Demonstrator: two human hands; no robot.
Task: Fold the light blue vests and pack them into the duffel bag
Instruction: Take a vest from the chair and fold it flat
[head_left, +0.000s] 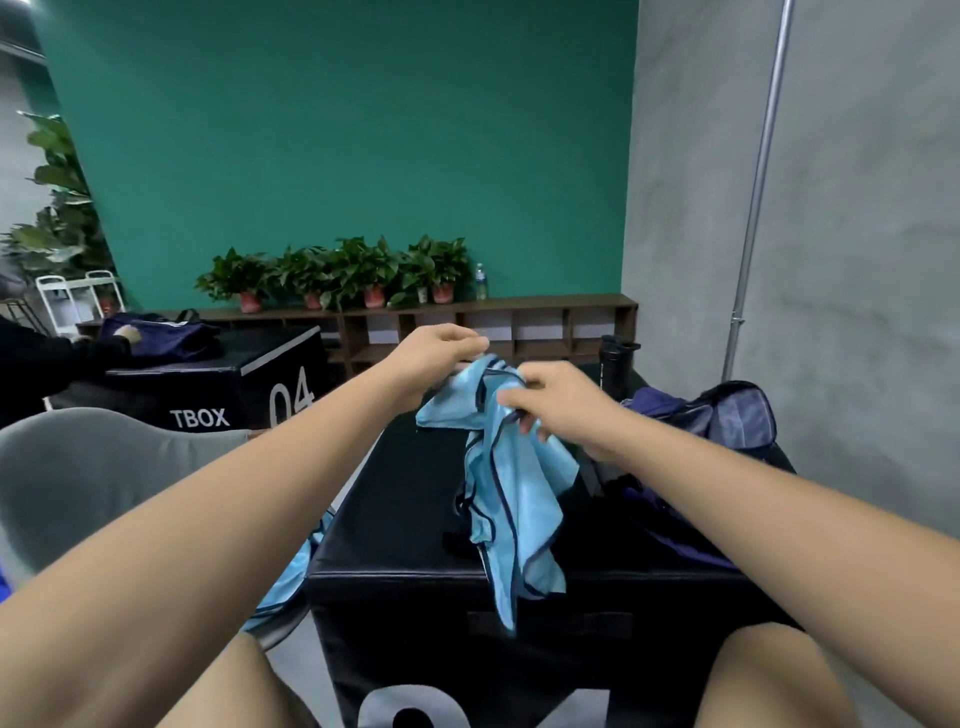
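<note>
My left grip (439, 358) and right grip (553, 402) each pinched the top of the vest (511, 488), mid frame, above the tabletop (405, 499). It hung soft, light and floppy, so its edges seemed best to hold.

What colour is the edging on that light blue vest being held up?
Dark navy, edging the shiny light blue vest; head view shows it.
</note>
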